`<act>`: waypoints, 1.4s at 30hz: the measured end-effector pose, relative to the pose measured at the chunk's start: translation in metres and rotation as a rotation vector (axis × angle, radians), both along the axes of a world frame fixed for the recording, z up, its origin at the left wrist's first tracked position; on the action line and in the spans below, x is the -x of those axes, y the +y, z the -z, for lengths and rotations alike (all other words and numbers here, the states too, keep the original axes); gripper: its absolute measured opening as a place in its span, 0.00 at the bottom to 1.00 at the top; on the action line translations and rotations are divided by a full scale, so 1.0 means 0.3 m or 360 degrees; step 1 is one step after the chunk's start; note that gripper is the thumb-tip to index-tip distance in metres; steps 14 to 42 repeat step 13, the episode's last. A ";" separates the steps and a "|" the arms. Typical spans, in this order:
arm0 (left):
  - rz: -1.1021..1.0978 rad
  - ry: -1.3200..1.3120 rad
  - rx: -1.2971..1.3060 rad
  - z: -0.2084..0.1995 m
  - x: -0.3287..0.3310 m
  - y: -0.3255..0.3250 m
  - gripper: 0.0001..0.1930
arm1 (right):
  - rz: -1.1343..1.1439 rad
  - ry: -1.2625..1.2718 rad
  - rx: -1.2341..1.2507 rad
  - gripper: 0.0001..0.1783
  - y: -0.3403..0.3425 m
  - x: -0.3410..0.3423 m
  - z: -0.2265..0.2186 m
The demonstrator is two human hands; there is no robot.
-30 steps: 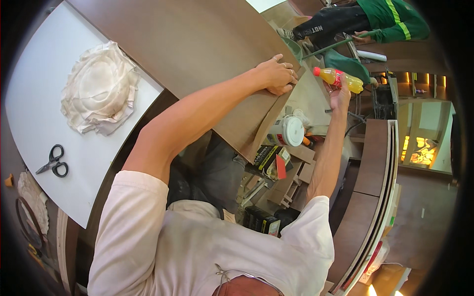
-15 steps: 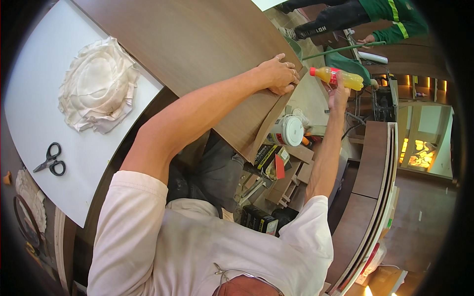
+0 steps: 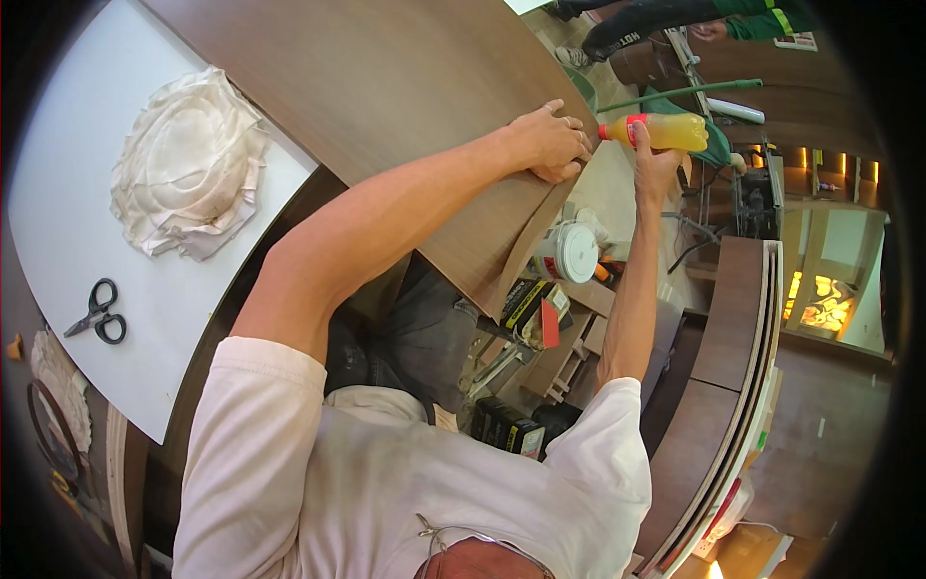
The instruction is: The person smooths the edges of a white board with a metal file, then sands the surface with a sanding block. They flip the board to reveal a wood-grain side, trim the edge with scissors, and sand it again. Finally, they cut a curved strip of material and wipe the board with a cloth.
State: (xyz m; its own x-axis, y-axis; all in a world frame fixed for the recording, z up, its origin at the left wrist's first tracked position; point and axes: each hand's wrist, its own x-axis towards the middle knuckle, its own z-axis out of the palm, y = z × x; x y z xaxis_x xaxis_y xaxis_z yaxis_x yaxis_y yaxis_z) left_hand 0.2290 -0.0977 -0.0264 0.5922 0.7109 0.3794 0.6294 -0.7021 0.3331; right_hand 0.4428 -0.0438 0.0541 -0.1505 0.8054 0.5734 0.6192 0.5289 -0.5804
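Note:
A clear plastic bottle of yellow liquid (image 3: 679,131), with a red cap and red label, lies nearly level in my right hand (image 3: 657,172). My fingers wrap around its label end. The cap points left, close to the edge of a large brown wood-grain panel (image 3: 405,87). My left hand (image 3: 553,145) rests on that panel at its right edge, its fingers bent over the edge; the fingertips are partly hidden. Below it, a thin brown strip (image 3: 519,262) curves along the panel's edge. I cannot tell whether the bottle's cap touches the panel.
White table (image 3: 96,222) at left holds a crumpled cream cloth (image 3: 191,164) and black-handled scissors (image 3: 94,312). A white bucket (image 3: 576,253) and boxes (image 3: 526,307) stand below the panel. A person in green (image 3: 757,27) stands far right, near a green-handled tool (image 3: 685,94).
My right hand has raised the bottle slightly and brought its cap closer to the panel edge. My left hand stays at the edge. The person in green has shifted up, partly out of view.

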 end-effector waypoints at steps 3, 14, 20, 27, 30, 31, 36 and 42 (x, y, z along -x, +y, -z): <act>-0.0003 0.0013 0.0014 0.003 0.003 0.002 0.23 | 0.0038 -0.0097 -0.0026 0.29 0.004 0.009 0.006; 0.0045 0.0076 0.0117 -0.032 0.018 -0.005 0.24 | 0.0023 -0.0099 0.0010 0.39 0.037 0.002 0.000; 0.0045 0.0076 0.0117 -0.032 0.018 -0.005 0.24 | 0.0023 -0.0099 0.0010 0.39 0.037 0.002 0.000; 0.0045 0.0076 0.0117 -0.032 0.018 -0.005 0.24 | 0.0023 -0.0099 0.0010 0.39 0.037 0.002 0.000; 0.0045 0.0076 0.0117 -0.032 0.018 -0.005 0.24 | 0.0023 -0.0099 0.0010 0.39 0.037 0.002 0.000; 0.0045 0.0076 0.0117 -0.032 0.018 -0.005 0.24 | 0.0023 -0.0099 0.0010 0.39 0.037 0.002 0.000; 0.0045 0.0076 0.0117 -0.032 0.018 -0.005 0.24 | 0.0023 -0.0099 0.0010 0.39 0.037 0.002 0.000; 0.0045 0.0076 0.0117 -0.032 0.018 -0.005 0.24 | 0.0023 -0.0099 0.0010 0.39 0.037 0.002 0.000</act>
